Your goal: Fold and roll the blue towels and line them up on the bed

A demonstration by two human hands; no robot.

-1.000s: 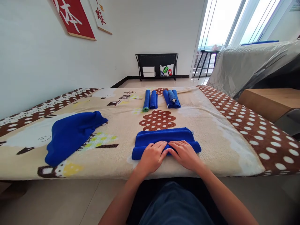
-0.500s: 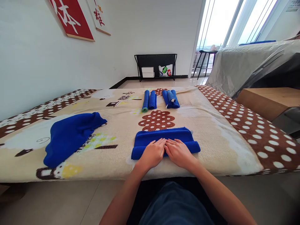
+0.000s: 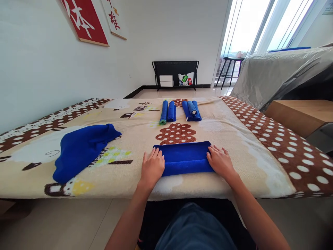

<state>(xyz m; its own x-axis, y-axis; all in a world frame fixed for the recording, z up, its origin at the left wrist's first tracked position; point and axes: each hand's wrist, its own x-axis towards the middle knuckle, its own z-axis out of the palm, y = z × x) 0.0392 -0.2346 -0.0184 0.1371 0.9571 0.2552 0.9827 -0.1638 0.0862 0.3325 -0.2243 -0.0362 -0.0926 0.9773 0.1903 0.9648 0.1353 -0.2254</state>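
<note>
Left hand: (image 3: 153, 165) spread lightly, palm down over the left end of the folded cloth, pinching nothing that shows.
Right hand: (image 3: 221, 161) fingers a little apart over the right end; whether the thumb tucks under the edge, I cannot tell.
Folded blue cloth: (image 3: 186, 161) lower centre of the frame, lying crosswise near the blanket's front edge, a thicker band along its near side.
Handling: best, I judge, with matching light pressure at both ends, so the near band lies straight and neither end creeps ahead; smoothing outward from the middle should ease ripples, while a hard pull could skew the layers.
Soft base: the patterned blanket (image 3: 234, 139) may give under the palms, so gentle strokes suit it.
Loose blue cloth: (image 3: 84, 149) left of the frame, crumpled, well apart from the hands.
Rolled cloths: two upright-pointing rolls (image 3: 171, 111) and a bunched group (image 3: 197, 113), upper centre.
Black rack: (image 3: 175, 73) beyond, against the wall.
</note>
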